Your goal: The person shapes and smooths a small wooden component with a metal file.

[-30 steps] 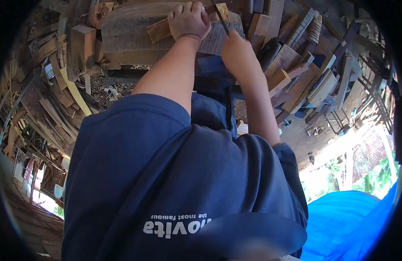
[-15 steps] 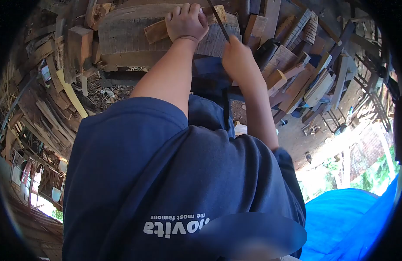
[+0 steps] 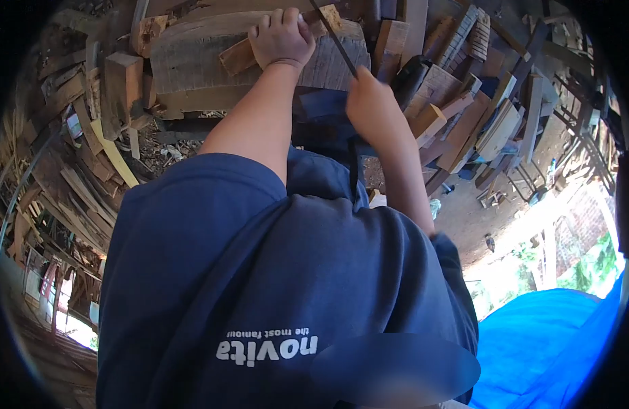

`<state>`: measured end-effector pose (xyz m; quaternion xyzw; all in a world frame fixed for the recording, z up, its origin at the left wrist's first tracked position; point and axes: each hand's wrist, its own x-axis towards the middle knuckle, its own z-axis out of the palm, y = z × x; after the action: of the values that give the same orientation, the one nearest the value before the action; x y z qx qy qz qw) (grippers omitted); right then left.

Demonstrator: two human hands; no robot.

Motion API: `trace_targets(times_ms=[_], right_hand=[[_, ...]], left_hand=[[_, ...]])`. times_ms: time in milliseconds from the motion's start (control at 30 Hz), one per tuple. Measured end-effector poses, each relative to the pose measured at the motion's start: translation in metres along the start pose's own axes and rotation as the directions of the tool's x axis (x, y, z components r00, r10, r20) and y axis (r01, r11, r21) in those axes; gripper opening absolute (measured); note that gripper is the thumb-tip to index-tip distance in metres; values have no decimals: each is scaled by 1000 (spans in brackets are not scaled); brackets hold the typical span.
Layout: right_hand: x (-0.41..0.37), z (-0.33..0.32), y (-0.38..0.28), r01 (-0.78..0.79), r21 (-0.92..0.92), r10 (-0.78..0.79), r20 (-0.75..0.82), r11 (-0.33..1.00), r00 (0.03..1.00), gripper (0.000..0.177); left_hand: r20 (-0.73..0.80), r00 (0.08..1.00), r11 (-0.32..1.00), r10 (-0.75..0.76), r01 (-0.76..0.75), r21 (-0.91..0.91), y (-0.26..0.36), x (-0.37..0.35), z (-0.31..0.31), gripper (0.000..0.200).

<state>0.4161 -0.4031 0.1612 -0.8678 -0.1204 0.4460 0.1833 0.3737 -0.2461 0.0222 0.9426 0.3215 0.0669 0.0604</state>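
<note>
My left hand [image 3: 282,39] is closed over a short wooden block [image 3: 239,57], pressing it onto a thick, weathered beam [image 3: 195,54]. The block lies at a slant, and its lighter end shows to the right of the fingers. In my right hand [image 3: 374,102], closed in a fist and a little blurred, is a long thin dark blade [image 3: 338,43] that looks like a saw seen edge-on. It crosses the block near its right end. The fist hides its handle, and no teeth can be made out.
An upright squared timber [image 3: 124,85] stands left of the beam. Stacked wood offcuts [image 3: 434,123] crowd the right side, and long thin boards [image 3: 83,187] lie at the left. A bright blue tarp [image 3: 539,341] hangs at the lower right.
My right hand has drawn back towards my body with the blade, away from the block. My left hand stays on the block. The whole view has shifted slightly.
</note>
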Motion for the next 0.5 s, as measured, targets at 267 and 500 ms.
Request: trace_targets(times_ms=[267, 500], right_hand=[[-30, -28, -6, -60, -14, 61, 98, 998, 993, 24], [-3, -21, 2, 58, -8, -57, 98, 998, 994, 23]], left_hand=[[-70, 997, 999, 36, -36, -1, 1, 1, 0, 14], [-83, 996, 999, 44, -42, 24, 0, -1, 4, 12]])
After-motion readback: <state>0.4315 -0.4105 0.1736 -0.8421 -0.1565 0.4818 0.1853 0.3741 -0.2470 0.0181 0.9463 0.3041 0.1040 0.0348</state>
